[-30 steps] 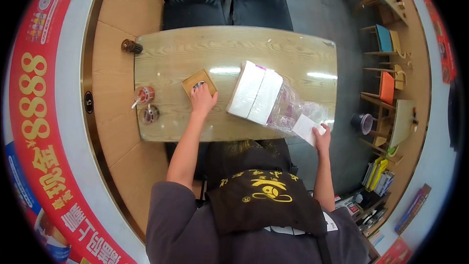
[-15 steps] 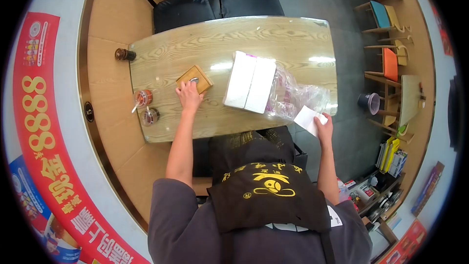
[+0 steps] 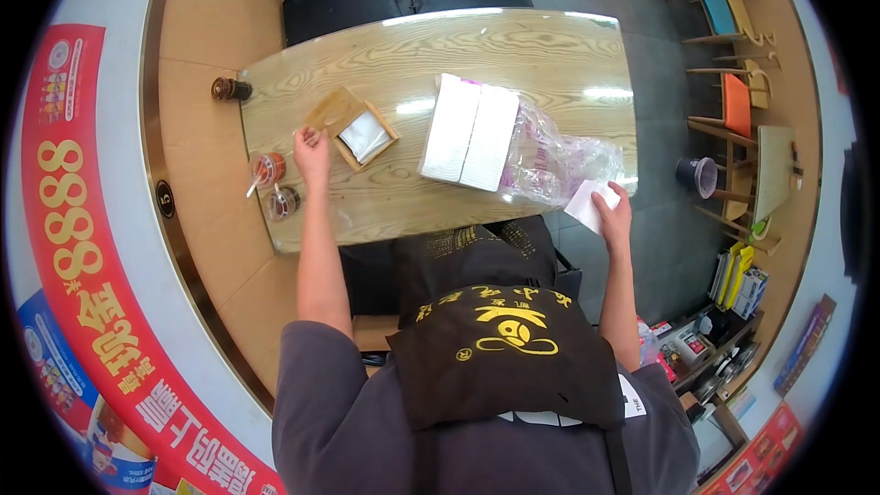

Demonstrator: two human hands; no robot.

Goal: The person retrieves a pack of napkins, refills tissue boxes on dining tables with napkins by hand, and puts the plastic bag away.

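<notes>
Where the left hand (image 3: 314, 158) curls its fingers at the lid (image 3: 337, 108) of the wooden box (image 3: 379, 158), left on the table (image 3: 541, 55), I can't tell if they pinch; light support would steady it. Near right, the right hand (image 3: 617, 220) pinches white paper (image 3: 584, 205), best gripped gently.

Banner (image 3: 78, 211) — "8888"; disc (image 3: 165, 200) — "5".
</notes>
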